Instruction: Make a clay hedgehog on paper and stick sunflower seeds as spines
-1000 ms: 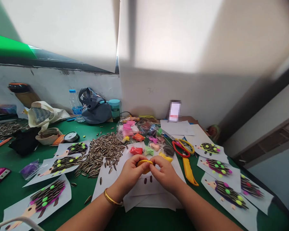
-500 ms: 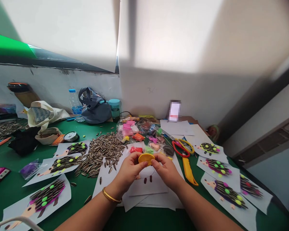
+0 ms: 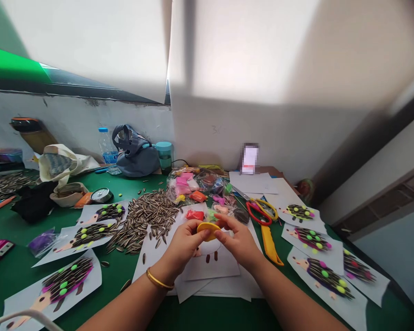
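Holding a flat, round yellow disc of what looks like soft clay (image 3: 208, 230), the left hand (image 3: 183, 246), with a gold-coloured bangle (image 3: 158, 280) at its wrist, grips the piece's left side between thumb and fingers. The disc lies between the two hands, raised above a white paper sheet (image 3: 224, 270) that bears a thin curved outline and two short dark-brown strips (image 3: 212, 257). Foreshortened, the disc looks longest from side to side, its broad face tipped somewhat towards the wearer. The right hand (image 3: 240, 241) is at its right rim: the thumb reaches the edge and the other fingers arch loosely above and behind. Whether they pinch it cannot be told. Both hands are close, but the left has the fuller hold.

Beyond the fingers lies a small red clay packet (image 3: 195, 215); farther right are red-and-yellow-handled scissors (image 3: 260, 211) and a yellow-handled cutter (image 3: 272, 246).

As for writing, a faint "3" with an unclear mark beside it shows on the pale upright sheet (image 3: 207, 147). The blue label on the clear plastic bottle (image 3: 106, 147) is too small to read, the phone screen (image 3: 250, 158) is blurred, and no brand is legible.
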The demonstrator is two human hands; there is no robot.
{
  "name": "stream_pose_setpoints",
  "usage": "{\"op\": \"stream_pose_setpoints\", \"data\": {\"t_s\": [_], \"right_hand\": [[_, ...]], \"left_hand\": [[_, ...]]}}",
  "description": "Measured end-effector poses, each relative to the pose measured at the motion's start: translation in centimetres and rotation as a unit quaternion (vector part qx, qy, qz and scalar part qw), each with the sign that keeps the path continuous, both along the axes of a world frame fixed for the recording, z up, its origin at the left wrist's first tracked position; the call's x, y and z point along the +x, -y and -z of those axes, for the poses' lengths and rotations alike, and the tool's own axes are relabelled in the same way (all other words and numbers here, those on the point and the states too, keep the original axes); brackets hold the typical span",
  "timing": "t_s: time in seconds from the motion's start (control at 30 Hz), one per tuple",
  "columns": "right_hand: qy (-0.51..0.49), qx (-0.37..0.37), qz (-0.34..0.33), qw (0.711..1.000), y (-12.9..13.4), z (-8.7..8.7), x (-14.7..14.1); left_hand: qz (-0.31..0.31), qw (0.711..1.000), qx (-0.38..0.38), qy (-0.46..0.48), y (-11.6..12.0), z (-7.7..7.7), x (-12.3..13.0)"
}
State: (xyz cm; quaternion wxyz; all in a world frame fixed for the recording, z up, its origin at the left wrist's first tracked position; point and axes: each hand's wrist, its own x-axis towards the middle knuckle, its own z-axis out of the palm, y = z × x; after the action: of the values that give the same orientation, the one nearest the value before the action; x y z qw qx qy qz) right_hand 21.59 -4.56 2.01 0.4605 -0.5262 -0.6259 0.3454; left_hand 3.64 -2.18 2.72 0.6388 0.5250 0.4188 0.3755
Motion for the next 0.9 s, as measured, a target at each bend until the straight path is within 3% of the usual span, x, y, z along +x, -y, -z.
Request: {"op": "stream_pose_setpoints", "data": {"t_s": [0.3,0.53,0.9], "right_hand": [[-0.035,-0.002,0.020,0.999,-0.4,0.5,0.1],[-0.102,-0.051,-0.046,0.992,-0.5,0.9,-0.3],[-0.028,-0.042,-0.016,0.999,-0.1,0.4,-0.7]], "left_hand": [[0.005,1.000,0.016,0.004,0.1,0.2,0.1],[-0.017,1.000,-0.018,0.013,-0.3,0.3,-0.1],[-0.002,1.000,0.011,-0.001,-0.1,0.2,-0.1]]}}
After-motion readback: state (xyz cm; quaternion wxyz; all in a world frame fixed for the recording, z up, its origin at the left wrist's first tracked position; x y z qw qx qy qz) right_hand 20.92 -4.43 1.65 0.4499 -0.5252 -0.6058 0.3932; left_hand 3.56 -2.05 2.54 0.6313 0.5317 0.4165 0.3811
